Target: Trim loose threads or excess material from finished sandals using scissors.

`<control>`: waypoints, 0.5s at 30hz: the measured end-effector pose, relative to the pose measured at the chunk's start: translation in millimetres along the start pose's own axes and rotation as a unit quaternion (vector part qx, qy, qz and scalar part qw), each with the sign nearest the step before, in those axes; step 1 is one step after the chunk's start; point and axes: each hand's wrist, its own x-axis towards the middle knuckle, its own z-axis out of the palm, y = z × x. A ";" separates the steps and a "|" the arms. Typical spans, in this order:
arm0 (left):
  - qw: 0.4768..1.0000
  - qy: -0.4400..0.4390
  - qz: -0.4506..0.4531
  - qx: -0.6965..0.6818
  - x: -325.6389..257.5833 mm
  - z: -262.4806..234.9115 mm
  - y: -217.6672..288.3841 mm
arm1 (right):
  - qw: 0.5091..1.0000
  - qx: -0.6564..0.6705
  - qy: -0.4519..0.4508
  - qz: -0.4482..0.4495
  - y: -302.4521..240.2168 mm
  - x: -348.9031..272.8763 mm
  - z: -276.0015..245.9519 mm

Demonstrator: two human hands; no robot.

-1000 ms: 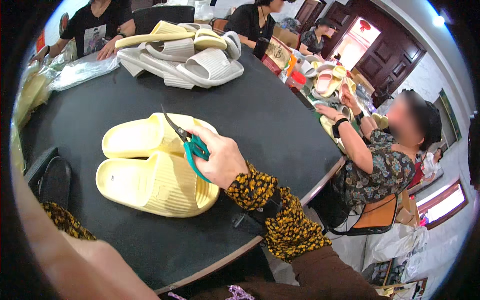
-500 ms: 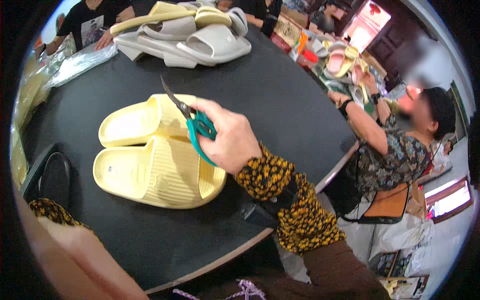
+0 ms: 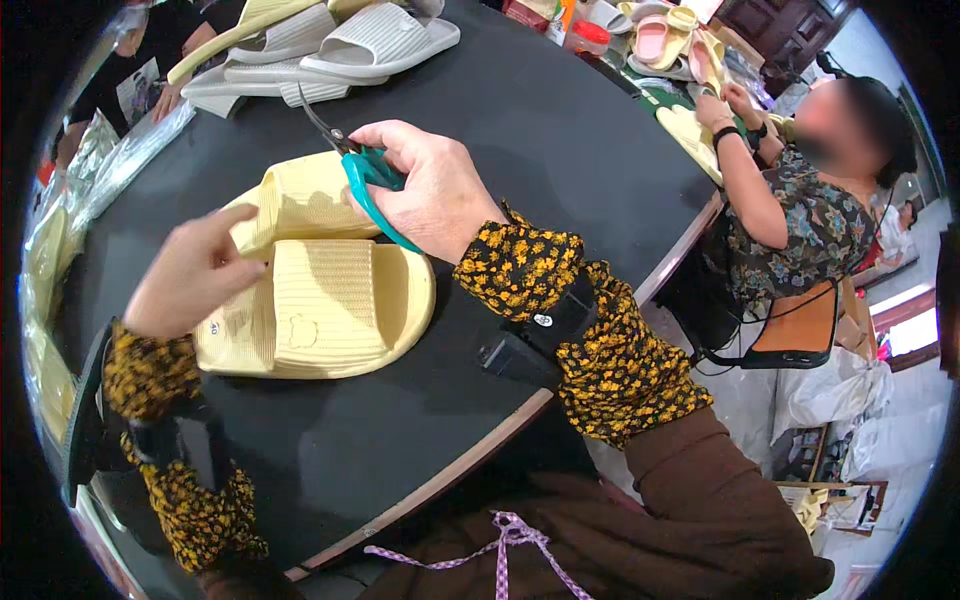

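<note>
On the tabletop (image 3: 560, 160) before me lies the near slipper (image 3: 325, 300), with the far slipper (image 3: 325, 190) just behind it, both toes to the right. My left grip (image 3: 190, 280) is at their heel ends; whether it touches them I cannot tell. At the toe end, my right grip (image 3: 432, 190) has the snips (image 3: 342, 142), blades aimed away from me toward a slipper pile (image 3: 375, 48) at the far side. Plastic bags (image 3: 130, 180) lie along the left edge. Beyond the right edge a co-worker (image 3: 800, 230) sits on a chair (image 3: 800, 325), before a second slipper heap (image 3: 670, 45).
</note>
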 end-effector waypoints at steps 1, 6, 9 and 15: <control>0.999 -0.023 -0.016 0.035 3.5 6.3 -3.7 | 1.000 0.003 0.000 -0.001 0.9 0.7 2.3; 0.999 0.010 0.002 -0.051 19.8 24.9 -5.0 | 1.000 -0.021 0.005 0.002 -6.5 7.9 1.3; 0.998 0.050 -0.013 -0.022 26.0 26.2 -14.5 | 0.999 -0.041 0.013 0.005 -6.8 12.6 3.1; 0.910 0.385 -0.032 0.153 21.4 3.0 -12.9 | 0.998 -0.034 0.043 -0.034 2.1 8.1 3.2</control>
